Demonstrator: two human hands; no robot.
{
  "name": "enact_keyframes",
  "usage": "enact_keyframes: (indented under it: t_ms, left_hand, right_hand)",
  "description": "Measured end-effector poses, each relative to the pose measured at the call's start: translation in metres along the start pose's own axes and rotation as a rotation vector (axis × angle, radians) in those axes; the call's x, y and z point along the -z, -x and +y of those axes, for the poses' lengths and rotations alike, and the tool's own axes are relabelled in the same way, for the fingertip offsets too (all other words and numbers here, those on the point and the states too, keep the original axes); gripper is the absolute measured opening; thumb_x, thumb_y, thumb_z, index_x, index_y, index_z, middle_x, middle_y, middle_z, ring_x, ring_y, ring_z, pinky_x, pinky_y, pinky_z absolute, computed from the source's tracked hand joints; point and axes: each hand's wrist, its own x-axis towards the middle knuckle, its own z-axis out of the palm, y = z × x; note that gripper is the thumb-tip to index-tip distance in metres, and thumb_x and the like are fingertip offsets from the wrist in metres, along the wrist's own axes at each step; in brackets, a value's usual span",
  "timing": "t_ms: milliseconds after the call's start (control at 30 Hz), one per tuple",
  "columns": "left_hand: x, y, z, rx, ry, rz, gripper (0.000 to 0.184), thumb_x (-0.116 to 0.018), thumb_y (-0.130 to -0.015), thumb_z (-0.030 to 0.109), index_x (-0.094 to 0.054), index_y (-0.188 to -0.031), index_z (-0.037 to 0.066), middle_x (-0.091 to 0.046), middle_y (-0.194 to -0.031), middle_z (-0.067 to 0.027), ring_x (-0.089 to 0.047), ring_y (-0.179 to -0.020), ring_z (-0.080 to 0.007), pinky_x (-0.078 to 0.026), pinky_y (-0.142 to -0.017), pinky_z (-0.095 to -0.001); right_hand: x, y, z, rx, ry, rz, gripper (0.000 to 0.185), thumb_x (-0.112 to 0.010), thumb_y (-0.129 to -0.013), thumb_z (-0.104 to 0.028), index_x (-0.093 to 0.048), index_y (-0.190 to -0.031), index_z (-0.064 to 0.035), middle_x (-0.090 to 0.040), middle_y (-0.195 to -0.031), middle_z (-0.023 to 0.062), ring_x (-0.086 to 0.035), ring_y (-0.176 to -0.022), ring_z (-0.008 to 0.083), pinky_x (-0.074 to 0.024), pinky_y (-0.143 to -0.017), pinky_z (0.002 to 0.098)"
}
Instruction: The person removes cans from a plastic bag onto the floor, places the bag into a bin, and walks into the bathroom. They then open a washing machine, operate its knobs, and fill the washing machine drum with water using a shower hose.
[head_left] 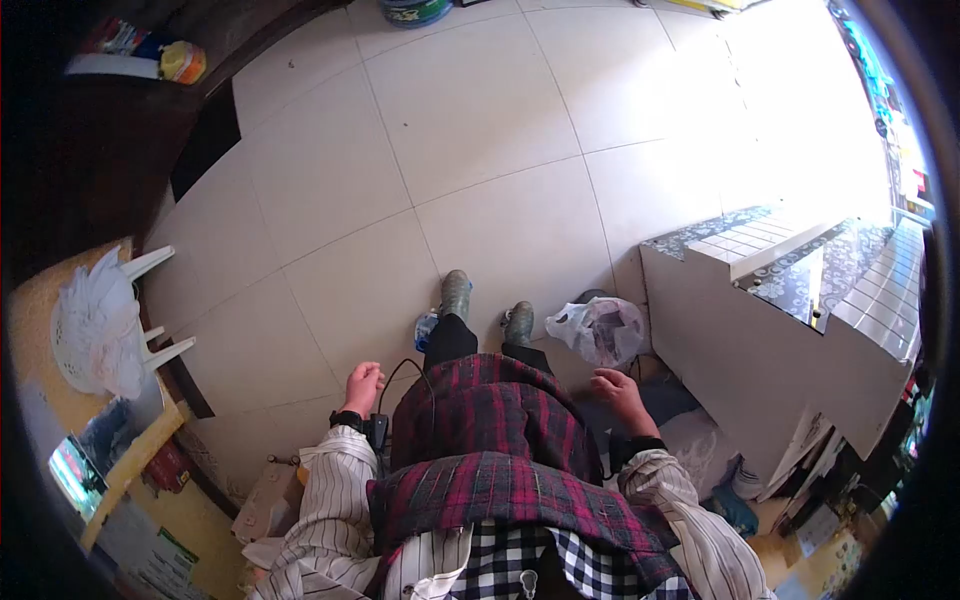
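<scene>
My left hand (362,388) hangs beside my left hip with its fingers curled closed, and I see nothing in it. Around that wrist are a dark band and a small black box (377,430), from which a thin black cable (405,362) loops towards my plaid apron (490,410). On the other side, my right hand (622,398) is loosely closed too, with nothing visible in its fingers. Just beyond it, a white plastic bag (605,335) with something dark inside rests on the floor. My right hand appears apart from the bag.
Pale floor tiles (490,190) stretch ahead of my boots (455,292). To the right stands a white stepped counter (740,330) with patterned tops. White plastic bags (100,320) lie on a white stool at the left. A pinkish box (270,500) sits low by my left side.
</scene>
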Motion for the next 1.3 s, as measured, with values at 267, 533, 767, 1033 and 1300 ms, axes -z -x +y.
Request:
enact_keyframes:
  t_ms: [267,533,767,1033,1300]
  left_hand:
    - [-0.038,0.067,-0.059,-0.033,0.162,0.057,0.019,-0.052,-0.092,0.015,-0.059,-0.106,0.004,-0.063,-0.086,-0.0074,-0.06,-0.07,-0.0138,-0.05,-0.062,-0.0271]
    - [-0.037,0.108,-0.096,0.06,0.262,0.097,0.02,-0.052,-0.092,0.016,-0.058,-0.107,0.003,-0.064,-0.086,-0.0082,-0.061,-0.072,-0.0159,-0.049,-0.067,-0.0294]
    - [-0.005,0.113,-0.131,0.069,0.189,0.105,0.02,-0.051,-0.093,0.018,-0.058,-0.108,0.006,-0.061,-0.088,-0.0044,-0.059,-0.068,-0.0129,-0.048,-0.062,-0.0287]
    - [0.03,0.092,-0.142,0.148,0.359,0.173,0.016,-0.052,-0.094,0.018,-0.059,-0.105,0.008,-0.061,-0.085,-0.0035,-0.056,-0.064,-0.0101,-0.05,-0.058,-0.0257]
    - [-0.001,0.098,-0.158,0.106,0.415,0.206,0.015,-0.052,-0.093,0.015,-0.059,-0.103,0.006,-0.061,-0.084,-0.0044,-0.057,-0.066,-0.0105,-0.049,-0.059,-0.0256]
  right_hand:
    - [0.055,-0.009,0.011,0.017,0.099,0.014,0.034,-0.06,-0.088,-0.016,-0.057,-0.116,0.0028,-0.065,-0.094,0.0066,-0.061,-0.076,0.0133,-0.0508,-0.066,0.0267]
    - [0.05,-0.011,0.006,0.012,0.313,-0.039,0.031,-0.061,-0.088,-0.015,-0.06,-0.114,0.001,-0.065,-0.091,0.0041,-0.059,-0.074,0.0105,-0.0482,-0.064,0.0244]
    - [0.008,-0.022,-0.004,-0.02,0.276,-0.122,0.027,-0.06,-0.089,-0.015,-0.061,-0.112,-0.0012,-0.065,-0.091,0.0025,-0.059,-0.072,0.0085,-0.0471,-0.065,0.0226]
    - [-0.059,-0.038,-0.037,0.006,0.413,-0.198,0.028,-0.06,-0.089,-0.017,-0.061,-0.113,-0.0019,-0.066,-0.093,0.0043,-0.063,-0.077,0.0114,-0.0479,-0.065,0.024]
    - [-0.052,-0.039,-0.067,0.113,0.544,-0.235,0.029,-0.06,-0.089,-0.015,-0.06,-0.114,-0.0006,-0.066,-0.093,0.0045,-0.062,-0.076,0.0111,-0.0492,-0.068,0.0252]
